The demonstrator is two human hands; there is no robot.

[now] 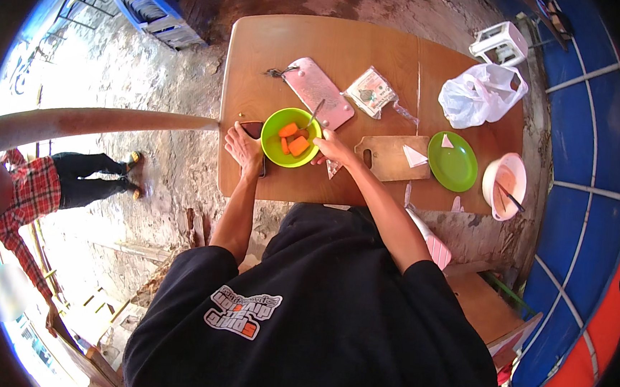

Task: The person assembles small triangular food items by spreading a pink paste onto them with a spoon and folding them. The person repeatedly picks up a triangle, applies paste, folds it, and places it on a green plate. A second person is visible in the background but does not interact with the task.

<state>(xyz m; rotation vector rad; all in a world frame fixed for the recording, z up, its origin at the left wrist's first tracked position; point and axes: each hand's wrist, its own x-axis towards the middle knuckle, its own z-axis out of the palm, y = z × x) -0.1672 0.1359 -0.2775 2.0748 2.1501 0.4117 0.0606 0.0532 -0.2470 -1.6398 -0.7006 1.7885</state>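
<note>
Behind green bowl (291,137), clear flat packet (372,92)

You wore a black short-sleeved T-shirt (330,317) with a white, grey and orange graphic print (242,311); both forearms were bare.

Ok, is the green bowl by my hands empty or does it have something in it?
Not empty: the green bowl holds several orange chunks, and a spoon leans on its rim.
</note>
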